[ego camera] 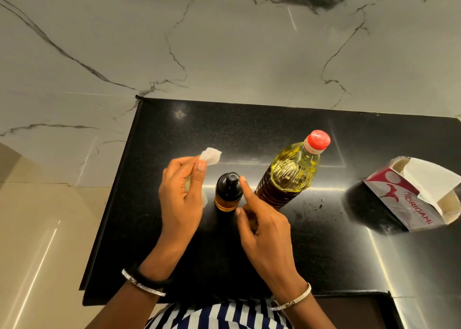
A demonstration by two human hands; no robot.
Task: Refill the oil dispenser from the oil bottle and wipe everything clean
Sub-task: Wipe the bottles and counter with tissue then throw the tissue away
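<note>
1. Oil shows yellow inside your oil dispenser (pixel 228 192), under its black top (pixel 229 182), which is on. The dispenser stands on the black counter (pixel 324 254), right in front of you, between your two hands.
2. Your oil bottle (pixel 289 176) stands just beside it on the right. I cannot tell if the two touch. Its red cap (pixel 318 140) is on.
3. Both lids are on, so I think the pouring part is done.
4. Your left hand (pixel 180 199) pinches a small white tissue (pixel 210 155) between thumb and fingers, just left of the dispenser.
5. Your right hand (pixel 264 231) holds nothing. Its pointing finger is straight and touches the side of the black top. The other fingers are curled in.
6. What is left looks like the wiping: the dispenser, the bottle and the counter. A few small marks show on the counter near the foot of the bottle. I cannot tell if they are oil.
7. White paper shows in the open tissue box (pixel 411 194), well off to your right, if you need more.
</note>
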